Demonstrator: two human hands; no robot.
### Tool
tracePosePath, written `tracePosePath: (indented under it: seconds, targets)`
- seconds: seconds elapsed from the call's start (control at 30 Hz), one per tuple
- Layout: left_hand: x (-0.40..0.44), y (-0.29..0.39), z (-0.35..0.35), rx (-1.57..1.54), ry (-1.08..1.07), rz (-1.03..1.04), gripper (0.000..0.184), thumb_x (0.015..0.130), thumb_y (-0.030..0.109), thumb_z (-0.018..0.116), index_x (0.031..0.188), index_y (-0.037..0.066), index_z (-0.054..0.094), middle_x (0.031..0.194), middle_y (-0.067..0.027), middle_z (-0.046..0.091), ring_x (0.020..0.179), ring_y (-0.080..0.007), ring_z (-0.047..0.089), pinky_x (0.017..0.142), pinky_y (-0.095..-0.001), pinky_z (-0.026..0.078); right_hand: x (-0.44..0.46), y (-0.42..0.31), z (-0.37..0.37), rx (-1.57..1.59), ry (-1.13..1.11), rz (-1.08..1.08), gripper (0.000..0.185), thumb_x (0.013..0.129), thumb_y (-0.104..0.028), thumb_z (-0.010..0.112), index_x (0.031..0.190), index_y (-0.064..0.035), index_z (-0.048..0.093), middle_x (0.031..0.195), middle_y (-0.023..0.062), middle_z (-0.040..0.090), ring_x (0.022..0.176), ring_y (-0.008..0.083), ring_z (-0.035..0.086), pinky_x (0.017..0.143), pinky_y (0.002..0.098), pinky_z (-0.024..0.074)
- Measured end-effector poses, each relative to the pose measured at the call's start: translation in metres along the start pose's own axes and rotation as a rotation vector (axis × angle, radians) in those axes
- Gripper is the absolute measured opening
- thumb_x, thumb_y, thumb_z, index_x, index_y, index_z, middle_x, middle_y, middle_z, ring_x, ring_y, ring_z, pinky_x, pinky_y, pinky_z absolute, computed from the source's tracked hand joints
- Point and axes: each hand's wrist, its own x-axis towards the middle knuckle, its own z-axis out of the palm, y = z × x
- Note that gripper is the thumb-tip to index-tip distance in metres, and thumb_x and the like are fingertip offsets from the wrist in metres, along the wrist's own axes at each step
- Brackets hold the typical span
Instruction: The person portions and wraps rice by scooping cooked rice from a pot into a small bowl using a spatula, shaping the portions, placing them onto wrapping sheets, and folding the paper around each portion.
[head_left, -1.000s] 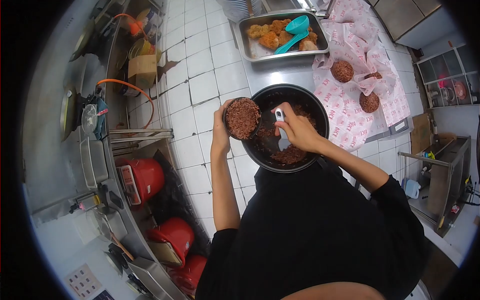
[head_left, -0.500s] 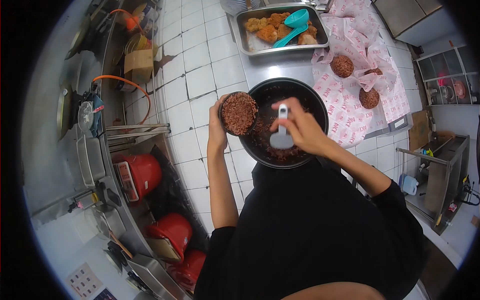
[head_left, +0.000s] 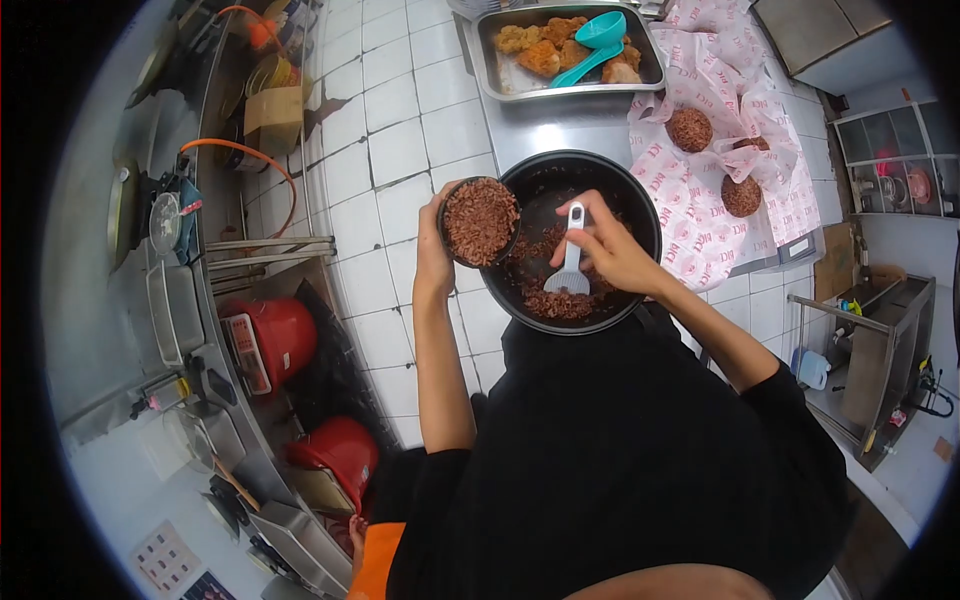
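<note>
My left hand (head_left: 436,243) is wrapped round a small dark bowl (head_left: 457,258) filled with reddish-brown rice (head_left: 480,221). The bowl is held at the left rim of a black pot (head_left: 651,215). Over the pot, my right hand (head_left: 612,248) grips a pale rice paddle (head_left: 570,278) by its handle. The paddle's flat end is down at the loose rice (head_left: 556,303) on the pot's bottom. Some rice also sticks to the pot's inner wall.
Behind the pot, a metal tray (head_left: 487,85) holds fried pieces (head_left: 540,58) and a turquoise scoop (head_left: 600,30). Rice mounds (head_left: 741,196) sit on printed paper (head_left: 680,235) at right. Red bins (head_left: 285,345) stand under the left counter. An orange garment (head_left: 378,556) of another person shows at lower left.
My right hand has turned the paddle and its flat end is now lower, at the rice. My left hand keeps the bowl at the rim. Another person has appeared at lower left.
</note>
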Motion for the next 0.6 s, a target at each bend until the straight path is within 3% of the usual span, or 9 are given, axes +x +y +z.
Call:
tracePosePath:
  seconds: [0.03,0.2,0.47,0.6]
  targets:
    - [0.002,-0.002,0.0,-0.026,0.017,-0.002,0.057,0.102,0.039,0.025,0.129,0.0,0.055,0.122,-0.0113,0.064,0.114,-0.0226,0.06,0.102,-0.0357,0.045,0.001,-0.001,-0.001,-0.004,-0.008,-0.025,0.025,0.101,-0.013,0.043,0.126,-0.0083,0.038,0.085,0.0085,0.07,0.078,0.0134,0.066,0.061,0.0258,0.0492]
    - [0.006,-0.012,-0.006,-0.145,0.11,-0.035,0.053,0.102,0.04,0.032,0.126,0.0,0.057,0.121,-0.0116,0.064,0.113,-0.023,0.061,0.101,-0.0369,0.046,0.009,0.007,-0.021,0.04,0.131,0.081,0.026,0.103,-0.016,0.044,0.126,-0.0084,0.038,0.082,0.011,0.069,0.072,0.0148,0.066,0.058,0.0261,0.051]
    - [0.01,-0.024,-0.009,-0.326,0.185,-0.002,0.051,0.102,0.042,0.035,0.124,0.001,0.057,0.125,-0.0134,0.062,0.116,-0.0231,0.059,0.101,-0.0384,0.045,0.005,-0.013,-0.033,0.102,0.396,0.033,0.027,0.102,-0.017,0.048,0.124,-0.0063,0.036,0.082,0.0128,0.07,0.067,0.0155,0.067,0.052,0.0243,0.0501]
    - [-0.007,-0.015,0.013,-0.226,-0.029,0.052,0.054,0.106,0.044,0.028,0.123,0.001,0.056,0.12,-0.012,0.062,0.115,-0.0224,0.058,0.105,-0.0363,0.041,-0.001,-0.032,-0.052,0.198,0.607,-0.081,0.027,0.103,-0.018,0.048,0.124,-0.0076,0.035,0.083,0.0126,0.07,0.069,0.0141,0.067,0.051,0.021,0.0493]
